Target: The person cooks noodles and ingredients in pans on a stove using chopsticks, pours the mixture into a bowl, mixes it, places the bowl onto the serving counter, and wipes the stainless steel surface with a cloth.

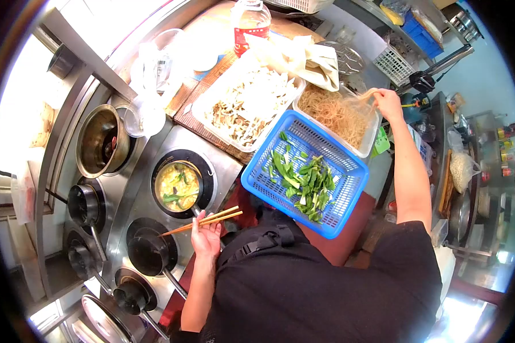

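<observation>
Bright kitchen, with a shiny steel stove top [223, 166] at the left of the frame and a pale blue wall [486, 80] at the far right. On the stove, left of the middle, a small pan [180, 213] of yellow, soupy food [171, 178] with a few green bits on top (looking hot or cold, hard to say). Just below, a black pan [146, 255]. Farther left, a big metal pot [88, 151]. Left hand [206, 236] low in the frame, left of the middle, curled around two wooden chopsticks [220, 216], with thin tips pointing left by the black pan (touching or not, impossible to tell). Right hand [388, 105] at the upper right, well apart from the other, fingertips pinched on thin brown noodles [332, 111], most of them heaped in a clear tub [375, 134]. Just below that tub, a blue basket [355, 188] with cut greens [312, 183] inside. To the left, a wide tub [223, 137] full of pale slices [252, 114]. Near the top, a tan cloth [321, 62] and a bottle [250, 26] with a red label.
</observation>
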Available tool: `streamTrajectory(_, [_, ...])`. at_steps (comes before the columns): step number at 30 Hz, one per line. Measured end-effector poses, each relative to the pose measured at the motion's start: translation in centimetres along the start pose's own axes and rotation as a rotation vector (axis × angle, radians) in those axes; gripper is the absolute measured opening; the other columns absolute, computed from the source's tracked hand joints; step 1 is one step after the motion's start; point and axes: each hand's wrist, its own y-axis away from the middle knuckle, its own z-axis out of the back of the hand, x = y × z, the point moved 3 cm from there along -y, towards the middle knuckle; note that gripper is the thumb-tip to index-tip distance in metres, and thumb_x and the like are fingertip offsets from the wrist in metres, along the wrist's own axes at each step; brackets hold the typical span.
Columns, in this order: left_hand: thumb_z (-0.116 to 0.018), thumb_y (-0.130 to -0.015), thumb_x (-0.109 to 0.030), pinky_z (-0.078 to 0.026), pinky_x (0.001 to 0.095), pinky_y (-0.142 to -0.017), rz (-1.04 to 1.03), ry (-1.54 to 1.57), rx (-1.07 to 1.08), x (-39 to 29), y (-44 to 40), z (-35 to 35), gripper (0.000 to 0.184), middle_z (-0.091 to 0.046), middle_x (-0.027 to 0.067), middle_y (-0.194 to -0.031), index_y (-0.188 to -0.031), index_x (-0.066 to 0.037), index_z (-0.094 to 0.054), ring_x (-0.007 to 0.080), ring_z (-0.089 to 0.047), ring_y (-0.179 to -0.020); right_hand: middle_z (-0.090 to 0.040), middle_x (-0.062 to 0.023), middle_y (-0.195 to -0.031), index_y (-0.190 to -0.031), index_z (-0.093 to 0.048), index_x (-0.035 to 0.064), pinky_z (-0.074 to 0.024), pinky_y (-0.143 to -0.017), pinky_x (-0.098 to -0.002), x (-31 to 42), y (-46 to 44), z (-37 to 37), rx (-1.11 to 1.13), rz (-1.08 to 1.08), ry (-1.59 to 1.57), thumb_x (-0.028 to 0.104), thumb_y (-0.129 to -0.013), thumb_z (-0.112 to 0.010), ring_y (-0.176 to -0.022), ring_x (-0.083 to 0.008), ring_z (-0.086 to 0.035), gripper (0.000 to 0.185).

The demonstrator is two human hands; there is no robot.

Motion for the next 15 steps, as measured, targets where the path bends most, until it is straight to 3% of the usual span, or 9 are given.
streamTrajectory(6, [-0.041,-0.099,-0.043,-0.046,0.0350,-0.085,0.005,-0.002,0.029,-0.1,0.1,0.7,0.040,-0.060,0.0079,-0.112,-0.122,-0.013,-0.056,0.0197,-0.058,-0.097,-0.060,0.0003,-0.067,-0.092,-0.068,0.0013,-0.0413,-0.052,-0.0226,3.6,1.3,5.0,-0.089,-0.024,-0.278,0.018,-0.092,-0.057,-0.055,-0.0056,-0.051,0.020])
streamTrajectory(7, [-0.041,-0.099,-0.043,-0.046,0.0350,-0.085,0.011,-0.007,0.018,-0.2,0.2,0.7,0.040,-0.060,0.0078,-0.112,-0.122,-0.013,-0.056,0.0196,-0.058,-0.097,-0.062,-0.0017,-0.067,-0.092,-0.068,0.0024,-0.0442,-0.054,-0.0249,4.4,1.1,6.0,-0.086,-0.004,-0.320,0.018,-0.091,-0.057,-0.054,-0.0073,-0.054,0.019])
streamTrajectory(9, [-0.041,-0.099,-0.043,-0.046,0.0351,-0.085,0.015,-0.006,0.010,-0.2,0.3,0.8,0.040,-0.060,0.0078,-0.112,-0.121,-0.013,-0.056,0.0195,-0.058,-0.097,-0.060,0.0002,-0.068,-0.093,-0.068,0.0026,-0.0431,-0.054,-0.0228,6.8,1.2,8.1,-0.099,0.127,-0.396,0.017,-0.092,-0.056,-0.055,-0.0060,-0.052,0.019])
streamTrajectory(10, [-0.041,-0.099,-0.043,-0.046,0.0352,-0.085,0.017,-0.012,0.017,-0.2,0.2,0.9,0.041,-0.060,0.0078,-0.112,-0.121,-0.013,-0.056,0.0195,-0.058,-0.097,-0.056,0.0046,-0.069,-0.094,-0.067,0.0065,-0.0370,-0.051,-0.0178,9.4,2.1,9.2,-0.084,0.079,-0.485,0.018,-0.095,-0.055,-0.055,-0.0020,-0.046,0.017])
streamTrajectory(11, [-0.041,-0.099,-0.043,-0.047,0.0353,-0.084,0.019,-0.017,0.022,-0.2,0.2,0.9,0.041,-0.060,0.0078,-0.112,-0.122,-0.012,-0.056,0.0196,-0.058,-0.097,-0.059,0.0030,-0.069,-0.093,-0.068,0.0040,-0.0405,-0.054,-0.0196,11.8,2.9,10.6,-0.096,0.116,-0.457,0.016,-0.093,-0.056,-0.057,-0.0034,-0.049,0.017])
streamTrajectory(15, [-0.041,-0.099,-0.043,-0.047,0.0352,-0.084,0.016,-0.002,0.027,-0.6,0.5,1.0,0.041,-0.061,0.0080,-0.112,-0.122,-0.012,-0.056,0.0200,-0.058,-0.096,-0.057,0.0053,-0.070,-0.093,-0.067,0.0071,-0.0368,-0.052,-0.0165,17.9,2.8,14.2,-0.060,0.298,-0.644,0.017,-0.095,-0.056,-0.057,-0.0014,-0.046,0.015])
